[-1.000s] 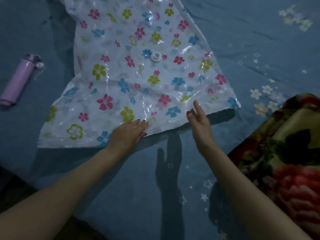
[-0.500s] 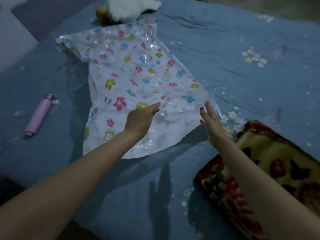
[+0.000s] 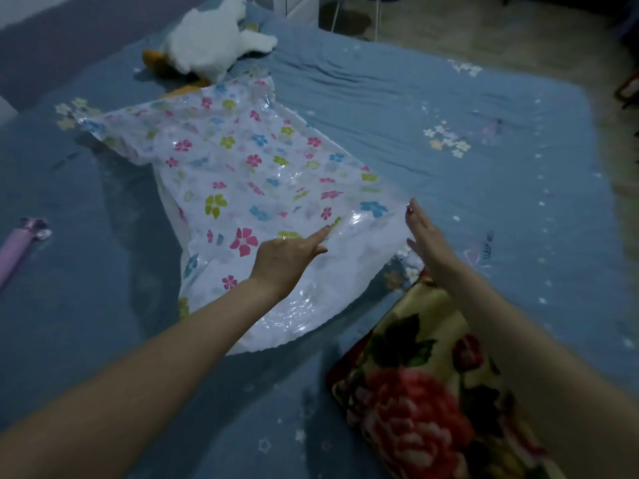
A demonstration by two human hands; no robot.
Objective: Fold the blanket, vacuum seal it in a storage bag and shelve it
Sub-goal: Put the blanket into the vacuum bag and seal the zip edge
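The storage bag [image 3: 242,174], clear plastic printed with coloured flowers, lies spread across the blue bed sheet [image 3: 449,160]. Its near end curves up off the sheet. My left hand [image 3: 287,261] rests on the bag's near part, index finger and thumb stretched forward and apart. Fingers straight, my right hand [image 3: 425,243] stands edge-on against the bag's near right corner and holds nothing. The folded blanket [image 3: 415,392], yellow and dark with big red flowers, lies at the lower right, partly under my right forearm.
A lilac pump-like tube [image 3: 17,247] lies on the sheet at the far left. A white plush toy [image 3: 211,39] sits at the bed's far end, just past the bag. The bed's right edge and the floor [image 3: 518,36] show at the upper right.
The view has tilted up and back, so the plush toy and floor now show. Both hands have moved farther onto the bag, and its near edge has risen and curved.
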